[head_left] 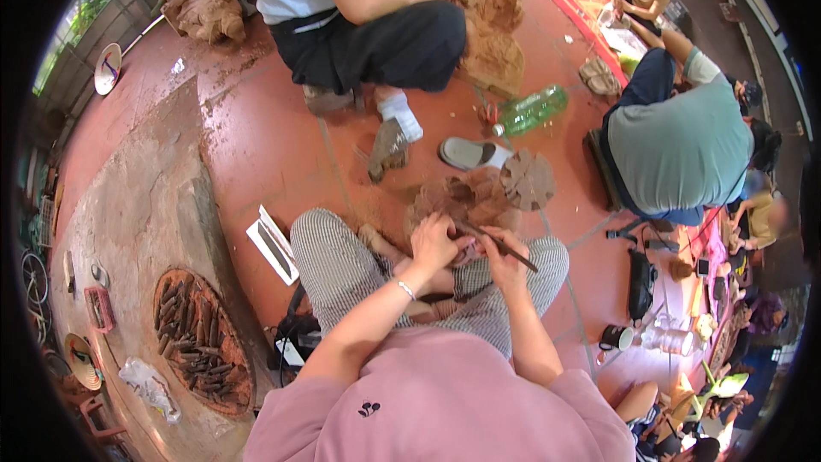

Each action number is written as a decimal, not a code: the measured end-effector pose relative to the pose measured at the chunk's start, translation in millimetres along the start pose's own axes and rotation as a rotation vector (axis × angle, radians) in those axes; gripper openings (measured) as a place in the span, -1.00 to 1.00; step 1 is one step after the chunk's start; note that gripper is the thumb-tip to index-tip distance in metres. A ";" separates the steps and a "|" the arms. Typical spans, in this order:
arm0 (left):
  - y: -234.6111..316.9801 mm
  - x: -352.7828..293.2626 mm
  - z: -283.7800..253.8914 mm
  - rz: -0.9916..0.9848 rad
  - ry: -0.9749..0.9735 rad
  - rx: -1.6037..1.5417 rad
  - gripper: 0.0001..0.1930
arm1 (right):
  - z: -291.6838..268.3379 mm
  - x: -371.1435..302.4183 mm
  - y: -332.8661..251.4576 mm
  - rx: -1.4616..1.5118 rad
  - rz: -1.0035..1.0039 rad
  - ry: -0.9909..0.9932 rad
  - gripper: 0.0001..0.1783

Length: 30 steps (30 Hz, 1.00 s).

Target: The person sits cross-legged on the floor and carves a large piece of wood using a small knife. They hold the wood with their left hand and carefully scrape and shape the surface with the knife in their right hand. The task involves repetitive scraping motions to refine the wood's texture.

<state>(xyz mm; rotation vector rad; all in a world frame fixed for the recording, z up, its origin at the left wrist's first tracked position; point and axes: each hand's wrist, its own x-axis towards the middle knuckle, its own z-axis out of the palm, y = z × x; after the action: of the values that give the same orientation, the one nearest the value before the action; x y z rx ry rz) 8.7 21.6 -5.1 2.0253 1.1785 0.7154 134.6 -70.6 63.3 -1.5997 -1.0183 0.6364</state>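
I sit cross-legged in striped trousers with a brown wood carving point(440, 195) in front of me, its surface uneven and cut into. My right hand point(508, 267) is closed around a dark, slim carving chisel point(518, 258) that slants across the near side of the carving. My left hand point(434, 241) bends over the carving's near edge, its fingers curled at the chisel's front end. The chisel's tip and the spot it touches are hidden by my fingers. A round, notched brown piece point(528, 180) sits at the carving's right end.
On my left, a stone slab point(141, 214) bears a round tray point(250, 400) of dark carving tools. A white open box point(272, 245) lies nearer. Ahead are a grey slipper point(466, 152), a green bottle point(532, 111) and a seated co-worker point(368, 43). A mug point(614, 338) stands right.
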 end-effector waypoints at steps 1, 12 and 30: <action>1.2 1.8 -3.2 -0.001 -0.007 0.002 -0.59 | 0.2 -3.5 1.0 0.006 0.002 0.017 -0.84; -16.5 0.5 4.9 -0.060 -0.007 -0.119 -0.76 | -19.2 -42.4 -0.4 0.201 0.165 0.142 -0.83; -0.9 -66.0 -13.2 0.514 -0.019 -0.262 -0.57 | 6.8 -62.8 7.0 0.274 0.690 -0.277 -0.55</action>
<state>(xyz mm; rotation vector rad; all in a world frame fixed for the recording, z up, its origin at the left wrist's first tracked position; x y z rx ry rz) -30.5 -33.2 -5.6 2.1116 0.5108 1.0319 100.2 -122.0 48.3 -1.6302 -0.5118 1.4322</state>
